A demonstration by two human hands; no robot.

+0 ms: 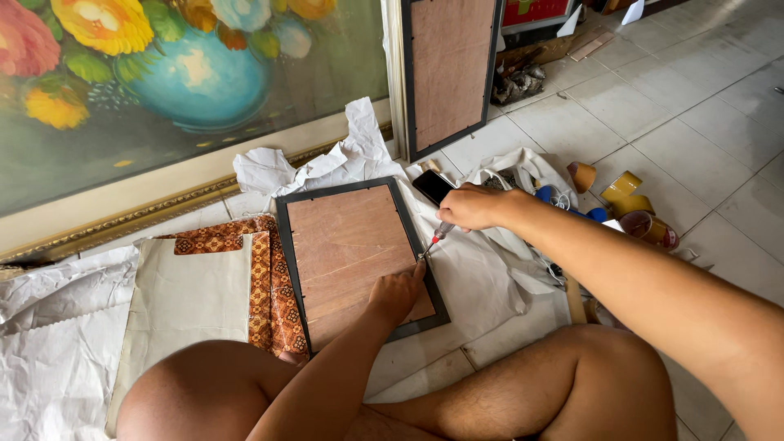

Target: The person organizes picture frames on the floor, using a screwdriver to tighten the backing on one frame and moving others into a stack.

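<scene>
Patterned cloth (269,278) was laid at left w/ crumpled paper (49,343); black picture frame (356,260) was placed face-down on floor, centre; left hand (395,296) was pressed, fingers curled, on its backing near rt edge; screwdriver (434,238) was gripped by right hand (474,207), tip at frame edge; tape rolls (625,189) were left at rt

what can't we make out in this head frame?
- Screwdriver tip: too small, partly behind the left hand's finger; what it touches on the picture frame edge is unclear.
- Frame's front: it lies face down, only the brown backing shows.
- Screwdriver handle: wrapped by the right hand.
- Phone: partly behind the right hand.
- Large flower painting: cut off by the top and left edges.
</scene>
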